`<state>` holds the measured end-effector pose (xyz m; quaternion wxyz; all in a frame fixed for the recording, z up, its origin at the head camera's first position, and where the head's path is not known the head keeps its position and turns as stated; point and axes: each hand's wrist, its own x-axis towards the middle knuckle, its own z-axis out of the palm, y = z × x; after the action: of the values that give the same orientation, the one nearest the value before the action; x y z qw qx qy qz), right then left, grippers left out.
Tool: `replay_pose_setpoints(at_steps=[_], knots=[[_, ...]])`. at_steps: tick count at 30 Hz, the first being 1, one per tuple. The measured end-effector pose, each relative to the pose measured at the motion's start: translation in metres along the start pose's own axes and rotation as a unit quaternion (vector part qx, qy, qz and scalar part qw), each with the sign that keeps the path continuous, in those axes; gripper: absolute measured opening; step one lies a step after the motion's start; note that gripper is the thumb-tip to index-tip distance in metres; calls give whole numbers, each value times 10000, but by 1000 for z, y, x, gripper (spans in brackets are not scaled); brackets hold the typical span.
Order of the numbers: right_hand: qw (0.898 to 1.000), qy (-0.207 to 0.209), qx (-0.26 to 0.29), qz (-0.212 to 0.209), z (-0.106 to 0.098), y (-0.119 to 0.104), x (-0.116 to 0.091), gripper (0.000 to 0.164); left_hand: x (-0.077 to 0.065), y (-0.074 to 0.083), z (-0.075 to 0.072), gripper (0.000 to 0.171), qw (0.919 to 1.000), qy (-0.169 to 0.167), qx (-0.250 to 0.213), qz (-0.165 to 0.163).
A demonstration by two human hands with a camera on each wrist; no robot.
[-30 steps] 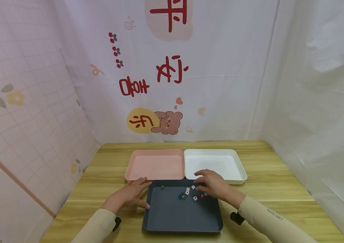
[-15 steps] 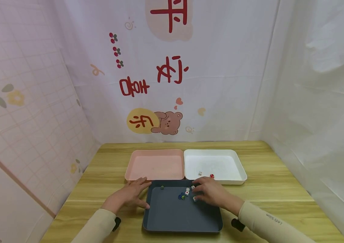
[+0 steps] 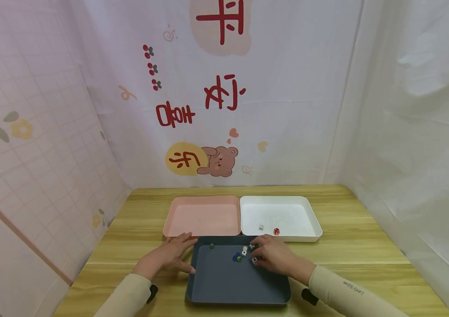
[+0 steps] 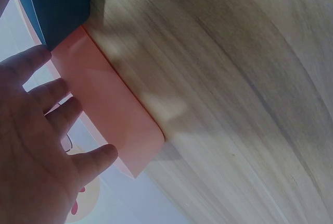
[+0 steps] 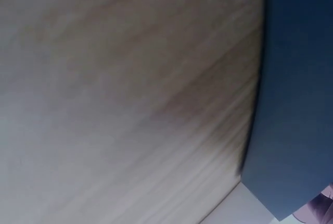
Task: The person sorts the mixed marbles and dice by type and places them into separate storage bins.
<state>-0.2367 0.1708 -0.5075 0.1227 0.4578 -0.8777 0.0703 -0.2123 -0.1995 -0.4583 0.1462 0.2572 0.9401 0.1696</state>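
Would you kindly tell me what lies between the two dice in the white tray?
The head view shows only bare white tray between the white die and red die.

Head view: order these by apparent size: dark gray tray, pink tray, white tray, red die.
1. Dark gray tray
2. Pink tray and white tray: too alike to rank
3. Red die

Wood-grain table (image 3: 351, 251), white cloth backdrop (image 3: 296, 105), red characters (image 3: 222, 18), cartoon bear (image 3: 222, 163), pale grid-patterned cloth (image 3: 38, 83) at left
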Motion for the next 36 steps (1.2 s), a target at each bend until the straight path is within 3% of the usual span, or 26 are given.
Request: replay_pose_setpoints(at_steps=[11, 25, 36], knots=[[9994, -272, -138, 147, 3, -3, 0, 15, 0, 0, 0, 94, 10000, -20, -28, 39], [9989, 439, -119, -93, -4, -4, 7, 10, -1, 1, -1, 93, 9999, -61, -95, -1], [9977, 242, 172, 610, -26, 6, 16, 8, 0, 0, -2, 93, 10000, -64, -45, -18]])
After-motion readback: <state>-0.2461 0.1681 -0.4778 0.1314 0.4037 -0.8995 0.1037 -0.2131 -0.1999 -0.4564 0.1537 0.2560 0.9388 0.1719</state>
